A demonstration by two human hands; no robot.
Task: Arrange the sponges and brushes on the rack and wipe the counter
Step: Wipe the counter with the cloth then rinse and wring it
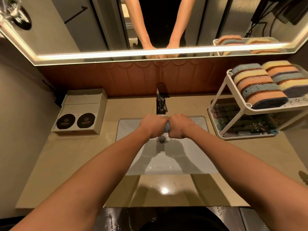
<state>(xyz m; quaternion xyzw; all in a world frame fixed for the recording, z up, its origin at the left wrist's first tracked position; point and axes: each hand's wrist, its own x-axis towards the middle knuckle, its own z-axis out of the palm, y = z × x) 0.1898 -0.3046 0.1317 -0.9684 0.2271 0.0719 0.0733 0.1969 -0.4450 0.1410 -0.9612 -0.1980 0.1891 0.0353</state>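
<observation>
Both my hands are clenched around a rolled blue-grey cloth (166,127) above the white sink (126,129), just in front of the chrome faucet (161,99). My left hand (152,125) grips its left end and my right hand (179,126) grips its right end, fists touching. Only a small strip of cloth shows between them. On the right stands a white two-tier rack (221,90). Its top shelf carries several sponges (260,84) in blue, yellow and orange, lined on edge. Brushes (233,120) lie on the lower shelf.
A beige counter (80,157) surrounds the sink, with wet drops at the front edge (164,182). A white box (81,112) with two black round labels stands at the back left. The mirror (150,22) above reflects my arms.
</observation>
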